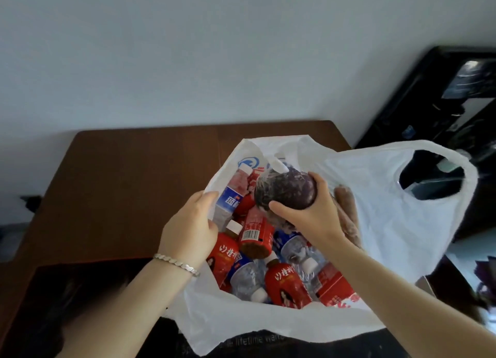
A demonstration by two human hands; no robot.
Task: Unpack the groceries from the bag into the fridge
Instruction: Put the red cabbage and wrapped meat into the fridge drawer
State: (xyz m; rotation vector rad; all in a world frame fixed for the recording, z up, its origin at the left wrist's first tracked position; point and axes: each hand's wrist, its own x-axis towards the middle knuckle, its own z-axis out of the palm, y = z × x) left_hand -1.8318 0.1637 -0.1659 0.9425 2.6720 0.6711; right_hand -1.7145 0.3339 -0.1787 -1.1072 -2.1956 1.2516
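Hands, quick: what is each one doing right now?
Left hand grips the white bag by its rim.
Right hand holds a round purple wrapped vegetable over the bag.

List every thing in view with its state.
Bag: open, on the table.
Cabbage: film-wrapped, held above the bottles.
Bottles: capped, heaped inside the bag.
Left hand: grips the bag's rim.
Right hand: grips the cabbage.
Table: bears the bag.
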